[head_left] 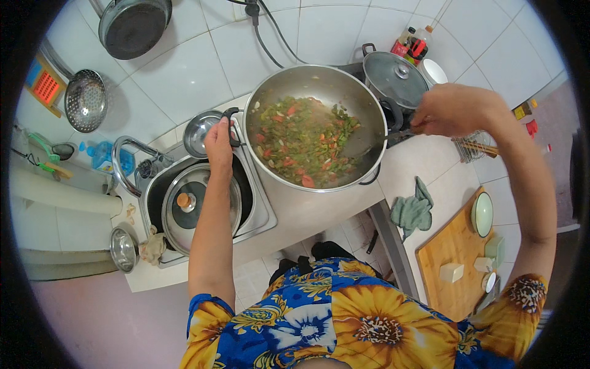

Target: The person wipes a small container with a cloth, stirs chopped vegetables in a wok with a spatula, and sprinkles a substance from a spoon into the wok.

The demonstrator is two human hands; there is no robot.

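Note:
A large steel wok (318, 76) holds a cooked mix (299, 138) of chopped green vegetables with pieces of red, perhaps tomato. On its left side, my left hand (219, 145) grips the black loop handle (234, 128). My right hand (449, 108), raised beyond the right rim, is closed around the handle of a metal spatula (398, 133). The spatula's blade dips into the wok's right side, partly buried in the food. My fist hides most of its handle.
Behind the right rim stands a lidded pot (396, 76). A sink (267, 217) with a glass lid (203, 207) over it lies left, beside a steel bowl (198, 133). On the right counter are a green cloth (412, 210) and a wooden cutting board (447, 258) bearing a bowl (482, 214).

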